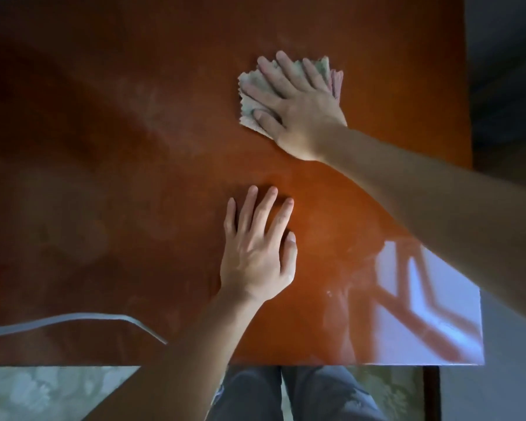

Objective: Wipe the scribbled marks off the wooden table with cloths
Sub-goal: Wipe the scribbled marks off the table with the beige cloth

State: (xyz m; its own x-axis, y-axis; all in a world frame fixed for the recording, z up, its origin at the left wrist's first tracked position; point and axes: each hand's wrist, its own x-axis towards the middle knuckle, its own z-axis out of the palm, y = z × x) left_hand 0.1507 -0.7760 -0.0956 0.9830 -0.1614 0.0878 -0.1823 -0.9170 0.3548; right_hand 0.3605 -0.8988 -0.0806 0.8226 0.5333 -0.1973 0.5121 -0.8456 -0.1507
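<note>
A glossy red-brown wooden table (134,183) fills the view. My right hand (298,107) lies flat, fingers spread, pressing a pale green cloth (251,86) onto the table at the upper right; a pinkish cloth edge (337,82) shows under the same hand on its right side. My left hand (258,247) rests flat on the bare wood lower down, near the middle, fingers apart and holding nothing. Faint whitish smears (161,117) run across the wood to the left of the cloth. No sharp scribbles can be made out.
A grey cord (73,320) curves over the table's lower left. The table's near edge (316,364) runs along the bottom and its right edge (469,117) is close to the cloth. A bright window reflection (431,299) glares at the near right corner. My legs (301,393) stand below.
</note>
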